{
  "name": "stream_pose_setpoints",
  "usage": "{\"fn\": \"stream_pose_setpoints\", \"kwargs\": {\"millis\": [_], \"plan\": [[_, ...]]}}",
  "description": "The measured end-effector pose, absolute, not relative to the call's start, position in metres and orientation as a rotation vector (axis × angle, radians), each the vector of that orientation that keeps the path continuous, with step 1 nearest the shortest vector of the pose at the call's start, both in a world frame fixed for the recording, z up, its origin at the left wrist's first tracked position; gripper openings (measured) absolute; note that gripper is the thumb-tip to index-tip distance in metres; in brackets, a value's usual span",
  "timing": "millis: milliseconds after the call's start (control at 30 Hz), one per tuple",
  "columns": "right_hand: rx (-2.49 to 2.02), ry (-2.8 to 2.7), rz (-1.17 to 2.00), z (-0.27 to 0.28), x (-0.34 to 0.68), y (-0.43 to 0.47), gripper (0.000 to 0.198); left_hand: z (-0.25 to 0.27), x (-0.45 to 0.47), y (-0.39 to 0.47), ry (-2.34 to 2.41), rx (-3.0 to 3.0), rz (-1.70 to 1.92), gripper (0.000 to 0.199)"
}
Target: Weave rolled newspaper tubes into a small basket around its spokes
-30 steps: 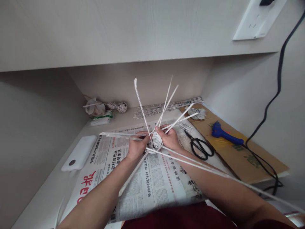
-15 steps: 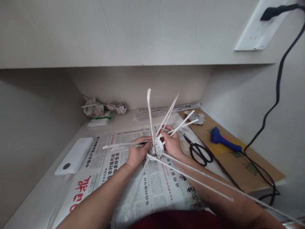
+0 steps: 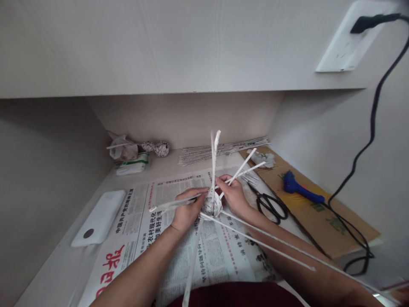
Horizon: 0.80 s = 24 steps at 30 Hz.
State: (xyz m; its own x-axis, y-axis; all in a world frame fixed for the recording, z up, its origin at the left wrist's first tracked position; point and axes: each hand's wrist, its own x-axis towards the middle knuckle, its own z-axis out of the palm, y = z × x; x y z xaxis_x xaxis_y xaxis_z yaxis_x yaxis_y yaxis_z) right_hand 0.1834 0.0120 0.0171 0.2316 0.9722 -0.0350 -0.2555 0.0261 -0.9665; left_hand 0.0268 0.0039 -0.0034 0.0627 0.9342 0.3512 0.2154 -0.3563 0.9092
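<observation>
Between my two hands is a small round weaving of rolled paper (image 3: pixel 212 205), with long white paper strips sticking out on all sides. My left hand (image 3: pixel 188 207) pinches its left side, and a pair of strips points out leftward past the fingers. On the right, my right hand (image 3: pixel 234 194) has its fingers closed at the weaving's upper right edge, among several strips. One thicker strip (image 3: pixel 215 160) stands up from the weaving toward the wall. Two long strips run down to the right across my right forearm. My fingers partly hide the weaving's edges.
Newspaper (image 3: pixel 150 243) covers the table beneath my hands. Black scissors (image 3: pixel 271 206) lie at the right, beside cardboard (image 3: pixel 332 226) holding a blue glue gun (image 3: pixel 300 189) with its cord. A white power bank (image 3: pixel 99 219) lies left. Paper sticks (image 3: pixel 220 149) lie along the back wall.
The thick upright strip has swung to the right, and the pair of strips behind it has shifted leftward to nearly vertical. The lower strip has swung toward me. Both hands stay at the weaving.
</observation>
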Motion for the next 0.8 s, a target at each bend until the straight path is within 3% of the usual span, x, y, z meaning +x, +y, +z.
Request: {"fn": "stream_pose_setpoints", "kwargs": {"millis": [567, 800], "plan": [[-1.052, -1.039, 1.250, 0.011, 0.174, 0.006, 0.040, -0.002, 0.021, 0.020, 1.301, 1.440, 1.369, 0.018], [-1.199, -1.084, 1.126, 0.003, 0.175, 0.004, 0.042, 0.003, 0.024, 0.016, 1.288, 1.412, 1.364, 0.019]]}}
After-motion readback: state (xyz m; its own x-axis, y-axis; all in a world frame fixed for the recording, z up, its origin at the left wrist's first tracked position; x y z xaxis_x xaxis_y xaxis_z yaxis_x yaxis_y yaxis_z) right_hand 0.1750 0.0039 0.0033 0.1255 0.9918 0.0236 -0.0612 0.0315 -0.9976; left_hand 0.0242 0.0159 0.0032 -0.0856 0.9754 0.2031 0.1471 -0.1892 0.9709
